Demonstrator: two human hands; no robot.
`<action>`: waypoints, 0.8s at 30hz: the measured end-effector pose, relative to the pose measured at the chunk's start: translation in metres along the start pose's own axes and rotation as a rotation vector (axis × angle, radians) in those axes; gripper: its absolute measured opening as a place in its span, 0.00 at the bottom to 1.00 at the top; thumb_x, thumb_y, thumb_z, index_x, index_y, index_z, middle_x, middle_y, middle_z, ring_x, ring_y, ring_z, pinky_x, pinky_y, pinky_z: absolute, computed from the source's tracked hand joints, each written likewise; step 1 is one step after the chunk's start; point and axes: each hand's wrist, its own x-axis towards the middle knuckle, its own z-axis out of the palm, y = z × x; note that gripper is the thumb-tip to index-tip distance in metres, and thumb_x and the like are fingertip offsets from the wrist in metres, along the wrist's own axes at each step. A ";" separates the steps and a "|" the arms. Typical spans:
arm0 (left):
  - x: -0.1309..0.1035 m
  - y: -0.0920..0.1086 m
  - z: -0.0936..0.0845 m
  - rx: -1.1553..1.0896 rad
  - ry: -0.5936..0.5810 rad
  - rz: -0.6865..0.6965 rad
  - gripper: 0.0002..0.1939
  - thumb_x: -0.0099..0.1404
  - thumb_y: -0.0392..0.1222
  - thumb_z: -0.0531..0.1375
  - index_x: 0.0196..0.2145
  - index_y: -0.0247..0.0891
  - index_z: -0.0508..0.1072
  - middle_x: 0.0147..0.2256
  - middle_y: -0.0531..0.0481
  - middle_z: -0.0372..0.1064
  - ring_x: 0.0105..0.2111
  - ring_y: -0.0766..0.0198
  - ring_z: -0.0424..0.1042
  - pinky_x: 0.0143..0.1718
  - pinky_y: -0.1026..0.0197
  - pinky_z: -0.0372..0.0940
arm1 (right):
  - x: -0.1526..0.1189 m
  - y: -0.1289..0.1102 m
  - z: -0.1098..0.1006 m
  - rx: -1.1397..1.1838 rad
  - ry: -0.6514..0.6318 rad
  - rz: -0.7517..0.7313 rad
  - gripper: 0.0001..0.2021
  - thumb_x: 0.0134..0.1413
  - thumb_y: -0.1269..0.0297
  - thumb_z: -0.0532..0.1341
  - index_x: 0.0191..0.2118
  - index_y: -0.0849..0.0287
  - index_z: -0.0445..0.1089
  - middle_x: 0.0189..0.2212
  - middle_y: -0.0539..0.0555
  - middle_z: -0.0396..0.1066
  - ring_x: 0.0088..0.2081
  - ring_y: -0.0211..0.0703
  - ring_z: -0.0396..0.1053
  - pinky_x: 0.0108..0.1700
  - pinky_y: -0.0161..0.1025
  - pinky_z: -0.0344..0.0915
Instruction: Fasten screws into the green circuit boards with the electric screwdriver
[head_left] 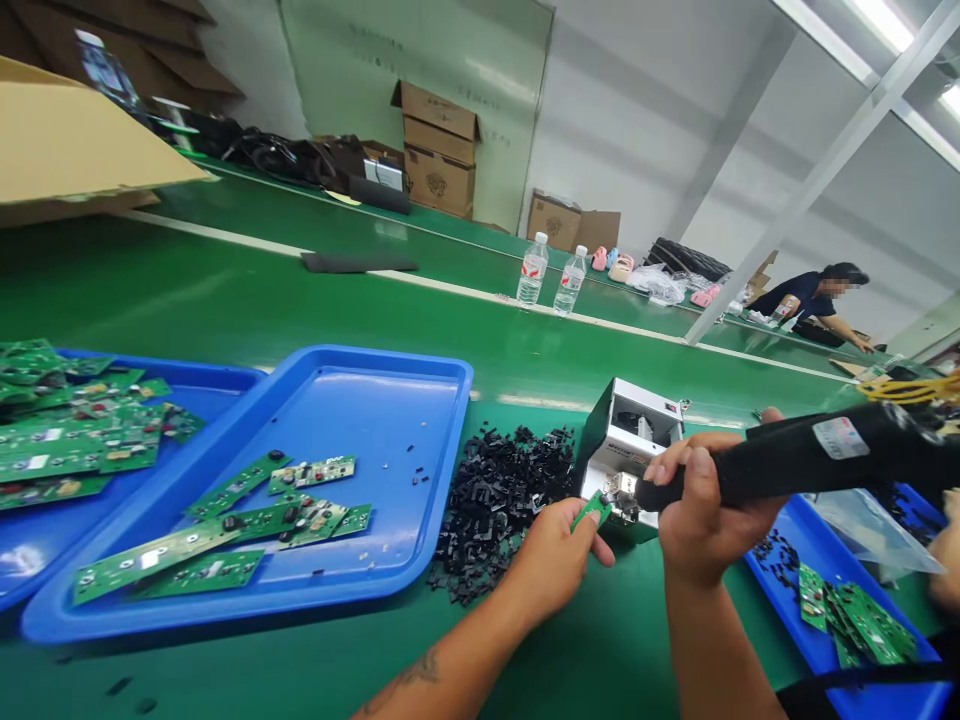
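Green circuit boards (pixel 214 535) lie in two blue trays (pixel 360 390) at left, beside a heap of small black parts (pixel 499 490). The left hand (pixel 551 560) pinches a little board (pixel 591 512) at the front of a white machine (pixel 598 430), near the black tool (pixel 787 460) gripped by the right hand (pixel 701 515); farther right, another tray (pixel 806 640) holds more boards.

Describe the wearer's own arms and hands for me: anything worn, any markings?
The left hand and right hand are bare, with no gloves or watch showing. The left forearm carries a dark tattoo; the right forearm shows no clear marking. No sleeve covers either visible forearm.
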 end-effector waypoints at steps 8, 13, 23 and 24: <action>0.003 -0.004 -0.001 0.027 0.010 0.015 0.18 0.68 0.53 0.53 0.29 0.38 0.70 0.23 0.50 0.73 0.16 0.69 0.52 0.18 0.65 0.46 | -0.003 0.011 0.010 0.018 -0.057 0.019 0.29 0.61 0.69 0.61 0.66 0.47 0.54 0.27 0.40 0.65 0.19 0.33 0.66 0.25 0.39 0.70; 0.002 -0.004 0.000 0.039 0.018 0.033 0.17 0.68 0.53 0.54 0.29 0.38 0.71 0.24 0.49 0.74 0.18 0.68 0.55 0.19 0.65 0.49 | -0.006 0.014 0.011 0.047 -0.097 0.024 0.31 0.61 0.70 0.61 0.66 0.46 0.53 0.28 0.40 0.65 0.19 0.33 0.66 0.25 0.37 0.70; 0.005 -0.009 -0.003 0.010 -0.021 0.021 0.18 0.69 0.52 0.53 0.28 0.37 0.70 0.21 0.51 0.70 0.16 0.70 0.51 0.19 0.65 0.46 | -0.005 0.020 0.015 0.137 -0.293 0.178 0.23 0.61 0.70 0.63 0.59 0.47 0.59 0.30 0.42 0.66 0.20 0.30 0.65 0.23 0.33 0.67; 0.004 -0.007 -0.003 0.006 -0.023 0.015 0.17 0.69 0.52 0.53 0.29 0.38 0.69 0.21 0.51 0.70 0.16 0.70 0.51 0.19 0.65 0.46 | -0.006 0.021 0.015 0.143 -0.306 0.188 0.23 0.61 0.70 0.63 0.58 0.47 0.59 0.30 0.42 0.66 0.20 0.30 0.65 0.23 0.33 0.66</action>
